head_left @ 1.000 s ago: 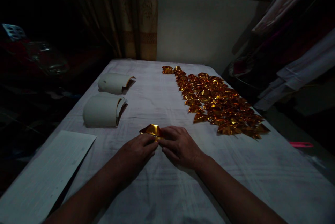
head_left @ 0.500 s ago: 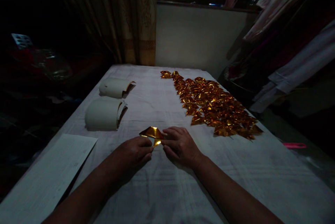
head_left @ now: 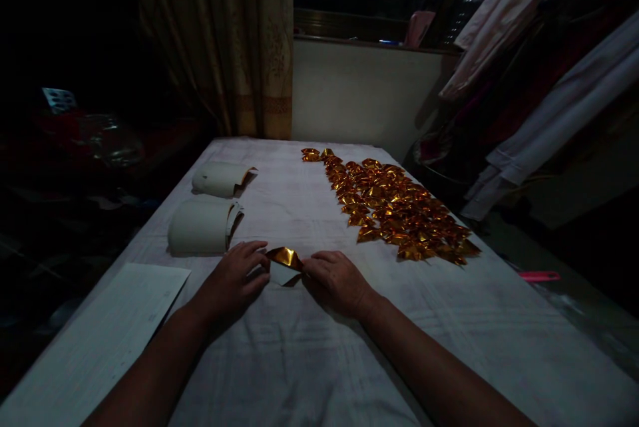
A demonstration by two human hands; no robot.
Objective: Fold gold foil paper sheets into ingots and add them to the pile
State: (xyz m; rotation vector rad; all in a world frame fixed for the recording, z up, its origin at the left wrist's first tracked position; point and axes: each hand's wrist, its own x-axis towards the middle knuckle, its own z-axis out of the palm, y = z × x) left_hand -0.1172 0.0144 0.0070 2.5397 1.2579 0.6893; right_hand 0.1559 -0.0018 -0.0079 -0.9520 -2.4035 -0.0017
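A folded piece of gold joss paper [head_left: 285, 257], shiny on top with a raised ridge, is between my two hands just above the white sheet. My left hand [head_left: 237, 279] is at its left end, the fingers loosely curled and slightly parted, their tips against the paper. With fingers and thumb together, my right hand [head_left: 339, 281] pinches the right end. A pointed flap hangs beneath the ridge on the near side. To the right lies a spread of folded gold paper pieces [head_left: 389, 197], in the same shiny foil.
Two curved stacks of pale paper [head_left: 200, 227] [head_left: 219, 178] lie at the left. Nearer is a flat white board or sheet [head_left: 110, 327]. Behind the table [head_left: 284, 207] are a curtain [head_left: 239, 48] and a wall; clothes [head_left: 564, 101] hang at the right.
My left hand has moved left and up, its fingers opening slightly along the paper's left end. The gold paper has tilted, its right end lower. The camera view has shifted slightly.
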